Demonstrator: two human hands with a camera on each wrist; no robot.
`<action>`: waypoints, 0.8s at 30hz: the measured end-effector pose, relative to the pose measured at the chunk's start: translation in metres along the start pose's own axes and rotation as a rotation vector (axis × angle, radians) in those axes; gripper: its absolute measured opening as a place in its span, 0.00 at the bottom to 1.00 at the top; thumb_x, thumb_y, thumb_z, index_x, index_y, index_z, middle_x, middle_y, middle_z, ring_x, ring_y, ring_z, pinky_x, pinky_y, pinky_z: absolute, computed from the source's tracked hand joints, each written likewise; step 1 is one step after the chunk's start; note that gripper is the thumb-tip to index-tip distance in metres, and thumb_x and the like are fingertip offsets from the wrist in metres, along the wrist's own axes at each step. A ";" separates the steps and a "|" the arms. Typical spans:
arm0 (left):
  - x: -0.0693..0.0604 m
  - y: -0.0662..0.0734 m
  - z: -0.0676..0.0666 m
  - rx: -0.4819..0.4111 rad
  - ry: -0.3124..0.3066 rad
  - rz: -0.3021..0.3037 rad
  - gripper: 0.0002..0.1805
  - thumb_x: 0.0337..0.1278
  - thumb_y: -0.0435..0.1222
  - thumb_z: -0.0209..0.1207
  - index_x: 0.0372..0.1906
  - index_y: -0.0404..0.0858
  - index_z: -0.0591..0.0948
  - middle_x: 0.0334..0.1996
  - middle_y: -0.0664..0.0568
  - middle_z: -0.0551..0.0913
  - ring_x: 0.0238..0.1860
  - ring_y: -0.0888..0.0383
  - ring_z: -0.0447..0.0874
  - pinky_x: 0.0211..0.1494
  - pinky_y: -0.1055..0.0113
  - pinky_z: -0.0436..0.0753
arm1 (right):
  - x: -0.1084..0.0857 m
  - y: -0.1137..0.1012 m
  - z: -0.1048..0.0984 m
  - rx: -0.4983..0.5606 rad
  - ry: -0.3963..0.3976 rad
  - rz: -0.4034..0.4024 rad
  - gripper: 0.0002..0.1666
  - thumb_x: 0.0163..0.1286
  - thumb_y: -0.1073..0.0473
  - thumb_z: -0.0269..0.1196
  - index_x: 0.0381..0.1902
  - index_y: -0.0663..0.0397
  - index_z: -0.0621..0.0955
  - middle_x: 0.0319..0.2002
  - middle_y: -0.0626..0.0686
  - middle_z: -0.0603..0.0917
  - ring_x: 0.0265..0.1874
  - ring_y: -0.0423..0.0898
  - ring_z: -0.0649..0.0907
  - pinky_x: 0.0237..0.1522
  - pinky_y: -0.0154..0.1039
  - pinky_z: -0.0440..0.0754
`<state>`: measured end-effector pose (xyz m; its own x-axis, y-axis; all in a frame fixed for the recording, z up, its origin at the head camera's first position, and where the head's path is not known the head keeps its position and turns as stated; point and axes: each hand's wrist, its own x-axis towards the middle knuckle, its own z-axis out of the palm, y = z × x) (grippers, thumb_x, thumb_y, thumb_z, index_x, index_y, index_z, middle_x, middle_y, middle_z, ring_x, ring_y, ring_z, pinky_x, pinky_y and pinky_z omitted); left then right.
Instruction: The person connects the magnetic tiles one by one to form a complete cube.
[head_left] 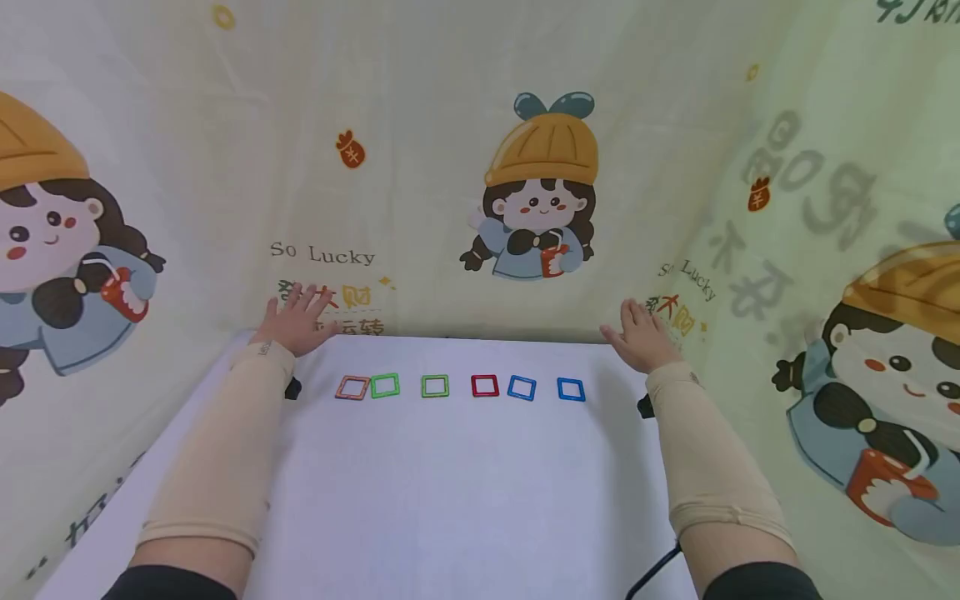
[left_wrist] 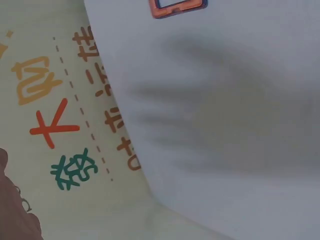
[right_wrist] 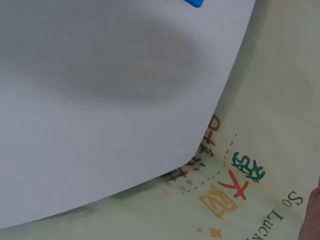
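Note:
Along the back of the white table lies a row of small square frames: an orange frame (head_left: 340, 392), a green frame (head_left: 373, 387) touching or nearly touching it, a second green frame (head_left: 423, 386), a red frame (head_left: 474, 386), a blue frame (head_left: 511, 387) and another blue frame (head_left: 560, 389). My left hand (head_left: 295, 321) is held over the back left corner with its fingers spread, nearest the orange frame. Over the back right corner my right hand (head_left: 641, 337) is stretched out, fingers straight, nearest the outer blue frame. Neither hand holds anything.
The white tabletop (head_left: 465, 492) reaches toward me between my arms. A printed curtain (head_left: 435, 183) hangs behind the table and on both sides. A black cable (head_left: 652, 571) runs by my right forearm.

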<state>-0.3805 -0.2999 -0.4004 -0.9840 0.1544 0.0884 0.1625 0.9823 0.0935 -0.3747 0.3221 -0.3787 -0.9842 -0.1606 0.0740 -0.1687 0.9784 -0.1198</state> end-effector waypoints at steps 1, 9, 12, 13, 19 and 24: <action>0.000 0.001 0.005 0.012 0.001 0.001 0.49 0.73 0.67 0.40 0.83 0.38 0.50 0.82 0.33 0.45 0.82 0.31 0.35 0.77 0.28 0.37 | -0.001 0.001 0.003 -0.005 -0.001 -0.002 0.53 0.82 0.33 0.39 0.80 0.72 0.42 0.82 0.71 0.42 0.81 0.68 0.43 0.80 0.63 0.40; -0.004 0.013 0.033 -0.030 -0.134 -0.034 0.47 0.65 0.48 0.64 0.81 0.34 0.57 0.80 0.30 0.52 0.81 0.29 0.41 0.77 0.29 0.48 | -0.004 -0.005 0.029 0.014 -0.092 -0.055 0.51 0.81 0.36 0.49 0.82 0.67 0.48 0.81 0.71 0.50 0.79 0.71 0.54 0.77 0.66 0.55; -0.009 0.020 0.037 -0.139 -0.281 -0.104 0.45 0.62 0.46 0.66 0.80 0.37 0.61 0.79 0.32 0.56 0.80 0.30 0.47 0.74 0.27 0.55 | -0.003 -0.015 0.040 -0.001 -0.169 -0.052 0.49 0.79 0.37 0.55 0.82 0.62 0.54 0.80 0.69 0.55 0.77 0.70 0.60 0.75 0.66 0.59; -0.010 0.021 0.038 -0.171 -0.330 -0.129 0.44 0.62 0.46 0.67 0.79 0.38 0.63 0.79 0.32 0.58 0.79 0.30 0.50 0.73 0.26 0.58 | -0.002 -0.018 0.044 -0.011 -0.200 -0.048 0.49 0.78 0.37 0.57 0.82 0.60 0.55 0.80 0.67 0.56 0.77 0.69 0.61 0.75 0.66 0.61; -0.019 0.025 0.048 -0.223 -0.432 -0.210 0.35 0.60 0.39 0.67 0.73 0.39 0.73 0.72 0.33 0.71 0.71 0.30 0.66 0.67 0.29 0.67 | 0.001 -0.039 0.064 -0.117 -0.341 -0.060 0.49 0.71 0.38 0.66 0.80 0.51 0.63 0.79 0.61 0.64 0.78 0.64 0.63 0.73 0.66 0.64; -0.021 0.029 0.057 -0.216 -0.401 -0.179 0.32 0.58 0.35 0.66 0.70 0.42 0.77 0.71 0.34 0.73 0.68 0.33 0.70 0.66 0.29 0.69 | -0.003 -0.050 0.076 -0.119 -0.363 -0.071 0.38 0.68 0.45 0.70 0.72 0.51 0.76 0.73 0.59 0.75 0.75 0.62 0.69 0.73 0.63 0.67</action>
<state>-0.3590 -0.2687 -0.4556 -0.9414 0.0555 -0.3327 -0.0422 0.9593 0.2794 -0.3673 0.2638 -0.4484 -0.9286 -0.2439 -0.2797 -0.2511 0.9679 -0.0102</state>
